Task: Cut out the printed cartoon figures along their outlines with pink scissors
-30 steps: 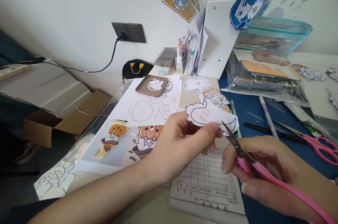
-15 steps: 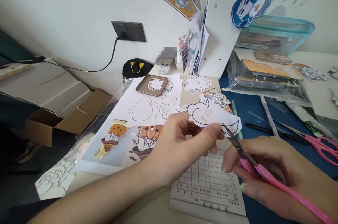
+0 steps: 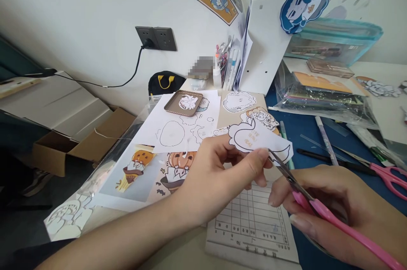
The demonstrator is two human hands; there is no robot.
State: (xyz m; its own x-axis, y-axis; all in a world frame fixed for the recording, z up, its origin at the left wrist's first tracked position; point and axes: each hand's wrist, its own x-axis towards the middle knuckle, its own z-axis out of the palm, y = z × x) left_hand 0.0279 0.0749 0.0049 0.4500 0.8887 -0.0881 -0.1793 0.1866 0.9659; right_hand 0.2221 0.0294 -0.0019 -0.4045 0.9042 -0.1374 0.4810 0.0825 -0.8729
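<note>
Scissors [image 3: 321, 212] with pink handles sit nearest to us, gripped in our right hand [image 3: 343, 215], whose fingers are curled shut around the handles low at the right. Their narrow blades point up and left, and the tips meet the lower edge of a white paper cutout [image 3: 257, 139]; how far the blades are parted we cannot tell. Our left hand [image 3: 219, 176] holds that cutout above the bench [image 3: 305, 128], thumb and forefinger pinched shut on its lower edge just left of the blades. The cutout shows a rounded outlined shape with small orange lettering.

Under both hands lies a printed form with a ruled grid [image 3: 254, 223]. To the left we see sheets with a pumpkin character [image 3: 178, 166] and an ice-cream figure [image 3: 135, 168]. Beyond them lies white paper with cut-out outlines [image 3: 178, 128], and on it a small brown tray [image 3: 187, 103]. At the right edge a second pair of pink scissors [image 3: 388, 174] rests on the blue surface, near a white pen [image 3: 326, 139]. Farther back stand a white box [image 3: 265, 45] and a teal pouch [image 3: 333, 41], and a dark wall socket [image 3: 155, 38] with a black cable.
</note>
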